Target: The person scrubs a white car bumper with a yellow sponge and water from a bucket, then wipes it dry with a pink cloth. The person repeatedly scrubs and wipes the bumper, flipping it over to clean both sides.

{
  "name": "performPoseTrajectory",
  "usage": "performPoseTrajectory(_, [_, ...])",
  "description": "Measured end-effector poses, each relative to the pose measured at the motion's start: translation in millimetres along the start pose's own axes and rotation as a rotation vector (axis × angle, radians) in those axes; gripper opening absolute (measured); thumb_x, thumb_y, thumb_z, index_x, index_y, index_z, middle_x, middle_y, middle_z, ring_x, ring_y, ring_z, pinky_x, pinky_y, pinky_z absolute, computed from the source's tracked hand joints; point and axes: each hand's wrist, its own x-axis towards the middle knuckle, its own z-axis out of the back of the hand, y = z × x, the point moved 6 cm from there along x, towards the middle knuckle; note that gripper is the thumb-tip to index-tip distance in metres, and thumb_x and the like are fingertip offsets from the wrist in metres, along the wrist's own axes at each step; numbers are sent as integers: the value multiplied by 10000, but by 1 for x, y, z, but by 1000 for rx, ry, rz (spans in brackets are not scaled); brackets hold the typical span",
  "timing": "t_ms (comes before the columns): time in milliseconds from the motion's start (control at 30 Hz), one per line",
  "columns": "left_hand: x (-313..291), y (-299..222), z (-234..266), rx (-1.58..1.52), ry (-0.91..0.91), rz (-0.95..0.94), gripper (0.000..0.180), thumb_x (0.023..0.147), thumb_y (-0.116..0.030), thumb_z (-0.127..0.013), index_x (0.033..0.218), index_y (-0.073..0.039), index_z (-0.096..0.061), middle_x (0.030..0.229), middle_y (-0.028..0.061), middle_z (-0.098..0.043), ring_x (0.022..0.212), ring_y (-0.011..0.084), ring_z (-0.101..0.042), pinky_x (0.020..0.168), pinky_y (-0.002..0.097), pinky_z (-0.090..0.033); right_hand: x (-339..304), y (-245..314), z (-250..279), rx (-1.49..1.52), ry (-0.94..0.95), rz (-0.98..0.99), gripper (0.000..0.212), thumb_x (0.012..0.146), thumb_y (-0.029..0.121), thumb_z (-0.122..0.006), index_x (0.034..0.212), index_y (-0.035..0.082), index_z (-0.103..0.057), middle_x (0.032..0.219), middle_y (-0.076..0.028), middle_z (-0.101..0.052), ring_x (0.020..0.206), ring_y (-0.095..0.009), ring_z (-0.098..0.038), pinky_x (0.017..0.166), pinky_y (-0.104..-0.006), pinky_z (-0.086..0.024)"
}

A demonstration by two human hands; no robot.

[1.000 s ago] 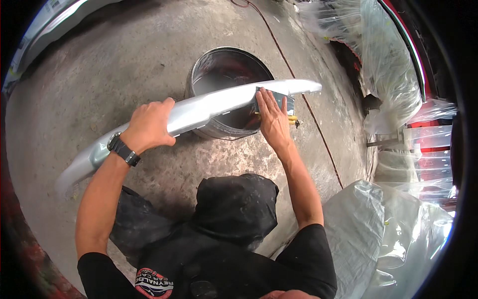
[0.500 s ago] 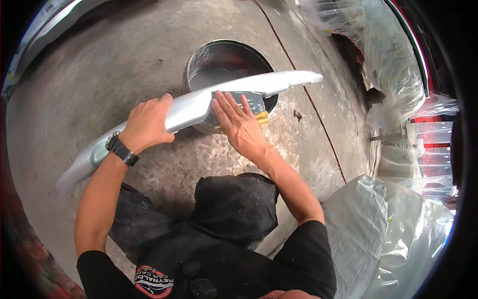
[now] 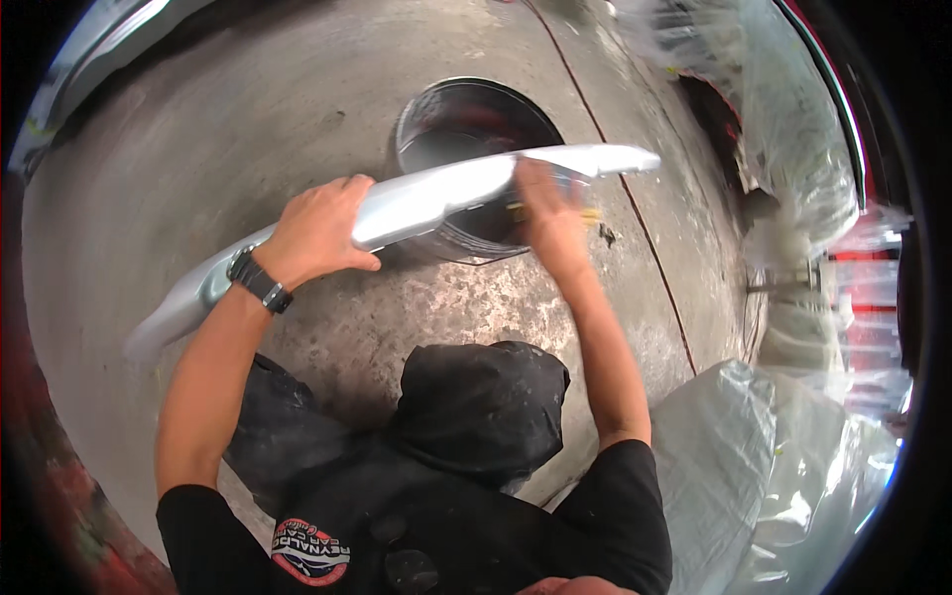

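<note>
Left hand (image 3: pixel 319 226) clamped over silver trim panel (image 3: pixel 446 188); right hand (image 3: pixel 551 226) blurred at dark sandpaper (image 3: pixel 572 184), can't tell finger spread.

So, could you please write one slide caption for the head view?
Left hand holds a long silvery part over a dark bucket; the blurred right hand touches the part.

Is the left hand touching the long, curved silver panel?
Touching: the head view shows the left hand spanning the long, curved silver panel and covering part of it, no gap visible.
</note>
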Motion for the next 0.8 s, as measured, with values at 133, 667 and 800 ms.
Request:
performPoseTrajectory(133, [-21,26,10,27,-35,-2,753,543,-397,-900,1116,-12,-599,1017,200,-671,962,388,-642,839,462,-509,-8,-51,4,-153,117,-151,591,913,21,-535,1494,78,-444,1533,-128,-469,1433,-298,-429,1184,-638,-225])
performPoseTrajectory(667, [-29,46,11,-126,170,163,490,555,-351,-826,860,0,-669,800,191,-683,721,356,-658,663,426,-505,0,97,12,66,63,419,670,870,96,-601,1489,-33,-382,1562,-197,-406,1427,-308,-436,1179,-549,-288])
performPoseTrajectory(800, [-34,43,16,-73,83,146,479,580,-345,-812,882,-7,-657,821,200,-686,748,373,-664,667,440,-502,20,187,32,118,46,647,598,868,116,-604,1430,-39,-470,1553,-199,-416,1413,-299,-450,1166,-547,-313])
